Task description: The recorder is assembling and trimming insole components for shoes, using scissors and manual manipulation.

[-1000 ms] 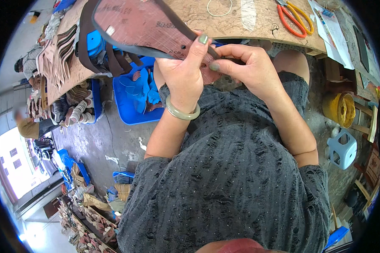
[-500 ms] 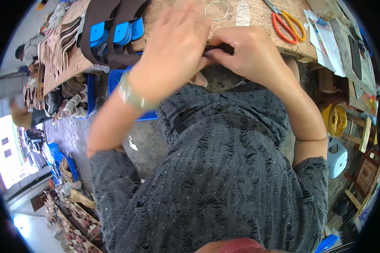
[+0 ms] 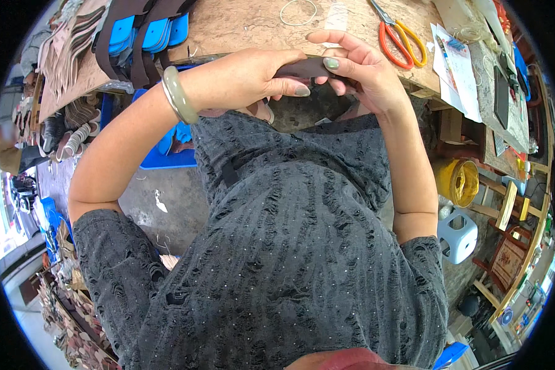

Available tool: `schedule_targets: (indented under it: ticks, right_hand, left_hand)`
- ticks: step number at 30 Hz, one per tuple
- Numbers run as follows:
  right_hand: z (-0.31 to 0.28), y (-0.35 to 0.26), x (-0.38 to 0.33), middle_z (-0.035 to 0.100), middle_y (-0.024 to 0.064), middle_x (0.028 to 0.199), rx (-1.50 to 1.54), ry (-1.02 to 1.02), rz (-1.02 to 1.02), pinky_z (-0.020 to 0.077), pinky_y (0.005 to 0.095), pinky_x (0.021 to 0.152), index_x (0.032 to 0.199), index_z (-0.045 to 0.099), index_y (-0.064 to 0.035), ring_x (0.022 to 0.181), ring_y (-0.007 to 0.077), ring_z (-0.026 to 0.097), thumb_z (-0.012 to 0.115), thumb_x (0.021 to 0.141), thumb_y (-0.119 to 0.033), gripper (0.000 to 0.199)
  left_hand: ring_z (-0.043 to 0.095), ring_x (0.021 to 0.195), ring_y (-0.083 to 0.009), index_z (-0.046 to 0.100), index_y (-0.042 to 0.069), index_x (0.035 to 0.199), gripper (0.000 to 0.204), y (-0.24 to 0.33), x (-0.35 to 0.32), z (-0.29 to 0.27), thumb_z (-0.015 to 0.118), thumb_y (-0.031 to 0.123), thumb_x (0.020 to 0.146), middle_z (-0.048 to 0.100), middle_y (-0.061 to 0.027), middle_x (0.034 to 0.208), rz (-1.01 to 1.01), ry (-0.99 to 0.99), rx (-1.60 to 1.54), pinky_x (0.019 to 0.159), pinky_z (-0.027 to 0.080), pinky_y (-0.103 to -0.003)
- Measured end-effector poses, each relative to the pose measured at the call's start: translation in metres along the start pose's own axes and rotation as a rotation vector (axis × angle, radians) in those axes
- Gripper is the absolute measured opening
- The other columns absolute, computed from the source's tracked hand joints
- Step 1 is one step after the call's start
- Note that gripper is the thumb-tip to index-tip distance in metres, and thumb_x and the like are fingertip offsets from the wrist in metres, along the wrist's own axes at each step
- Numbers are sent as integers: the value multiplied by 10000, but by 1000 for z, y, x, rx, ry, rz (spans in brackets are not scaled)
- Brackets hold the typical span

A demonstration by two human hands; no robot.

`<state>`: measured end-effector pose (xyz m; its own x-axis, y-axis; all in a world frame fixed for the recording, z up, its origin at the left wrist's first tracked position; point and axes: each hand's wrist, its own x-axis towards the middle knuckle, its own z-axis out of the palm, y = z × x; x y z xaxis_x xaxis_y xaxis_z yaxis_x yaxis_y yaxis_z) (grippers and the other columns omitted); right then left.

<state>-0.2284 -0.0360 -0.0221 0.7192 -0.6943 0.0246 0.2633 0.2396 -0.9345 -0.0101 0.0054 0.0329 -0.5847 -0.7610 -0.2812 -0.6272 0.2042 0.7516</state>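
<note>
Now at the bench edge | left hand (image 3: 246, 77) and right hand (image 3: 357, 71), fingers clamped on a dark brown strap (image 3: 308, 68), have dropped from the raised position of a second ago | strap held low against the wooden worktable (image 3: 246, 28), near orange-handled scissors (image 3: 398, 37) | pressing or folding seems underway

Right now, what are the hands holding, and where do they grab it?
Both hands pinch a dark brown strap: the left hand grips its left part, the right hand its right end.
</note>
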Motion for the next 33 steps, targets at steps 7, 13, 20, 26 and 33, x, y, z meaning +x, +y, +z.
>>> schedule_targets:
  ticks: [7,13,20,26,33]
  right_hand:
    - [8,-10,-9,574,-41,635,-471,60,70,325,164,497,1199,554,-63,548,11,461,649,853,-153,371]
    - [2,-10,-15,593,-16,692,-458,-39,155,388,168,533,1258,518,-46,611,25,536,630,861,-135,422]
    - [10,5,1,615,11,825,-242,-159,226,487,210,629,1296,496,-62,680,64,597,593,908,-233,435]
    - [26,1,12,596,-41,741,-487,-1,0,400,168,545,1203,569,-90,617,15,489,587,909,-212,319]
    - [18,5,4,537,-74,712,-225,157,-118,289,136,488,1184,546,-70,582,-17,425,615,894,-152,310]
  left_hand:
    - [613,678,-180,539,55,1151,306,-13,-19,6,513,278,942,631,-88,755,-48,-44,21,643,482,-292]
    - [566,632,-170,534,85,1130,277,-21,-22,8,526,287,941,583,-82,699,-32,-96,126,605,462,-306]
    - [609,687,-196,488,-19,1083,340,-30,-16,11,575,264,917,627,-121,786,-79,-44,23,630,499,-307]
    - [632,719,-206,489,-75,1069,398,-29,-11,12,623,248,879,628,-157,799,-59,-68,-9,645,525,-310]
    - [609,707,-128,504,-58,1126,361,-21,-10,15,621,178,880,631,-92,813,-110,-13,-443,622,515,-267]
